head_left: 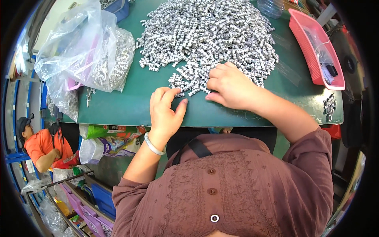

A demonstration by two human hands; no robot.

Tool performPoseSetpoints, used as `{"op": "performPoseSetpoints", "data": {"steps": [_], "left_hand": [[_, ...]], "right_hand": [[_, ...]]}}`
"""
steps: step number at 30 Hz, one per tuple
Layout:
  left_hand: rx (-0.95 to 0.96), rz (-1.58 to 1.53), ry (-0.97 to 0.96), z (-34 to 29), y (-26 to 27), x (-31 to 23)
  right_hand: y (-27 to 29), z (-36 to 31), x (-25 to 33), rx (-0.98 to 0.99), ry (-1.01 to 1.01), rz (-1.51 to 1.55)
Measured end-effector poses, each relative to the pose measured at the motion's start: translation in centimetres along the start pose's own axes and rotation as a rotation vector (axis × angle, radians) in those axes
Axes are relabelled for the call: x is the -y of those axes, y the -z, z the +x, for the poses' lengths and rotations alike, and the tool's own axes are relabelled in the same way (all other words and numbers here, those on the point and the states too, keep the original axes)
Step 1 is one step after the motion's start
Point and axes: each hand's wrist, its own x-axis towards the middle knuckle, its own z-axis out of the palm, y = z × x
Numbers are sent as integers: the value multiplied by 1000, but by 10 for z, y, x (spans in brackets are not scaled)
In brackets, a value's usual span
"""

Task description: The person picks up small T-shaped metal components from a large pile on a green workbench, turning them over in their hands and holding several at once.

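A big heap of small silvery metal parts (209, 35) covers the middle of the green table (130, 102). My right hand (229, 85) rests on the near edge of the heap, fingers curled over a few parts, thumb flat on the table. My left hand (166, 108) lies on the green surface just left of it, fingers bent and fingertips close to a few loose parts (179, 83). Whether either hand grips a part is hidden by the fingers. A pale bangle (153, 145) sits on my left wrist.
A clear plastic bag (85, 47) with more silvery parts lies at the table's left. A pink tray (316, 51) holds small bags at the right. A few metal rings (329, 106) lie near the right corner. A person in orange (39, 148) sits at lower left.
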Motion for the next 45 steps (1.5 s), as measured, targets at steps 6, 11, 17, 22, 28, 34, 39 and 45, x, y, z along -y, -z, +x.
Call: {"op": "performPoseSetpoints", "data": {"steps": [6,11,17,22,28,34,39,45], "left_hand": [[-13,-25,-59,1,-9,-9],[61,4,-108,2,-8,-13],[-27,-363,-48,9,-6,-36],[34,-536,-26,14,-10,-46],[222,-1411,630,12,-16,-46],[326,-1818,849,12,-15,-37],[353,-1927,850,10,-16,-33],[386,-1950,780,7,-16,-29]], "right_hand": [[-13,-1,3,-62,-64,-20],[-2,-9,-4,-167,-102,366],[12,-21,8,-244,-210,635],[16,-26,17,-297,-219,704],[19,-32,1,-345,-100,533],[12,-34,-15,-132,-131,9],[9,-29,-14,-133,-117,-20],[6,-19,-18,-75,-55,-103]]}}
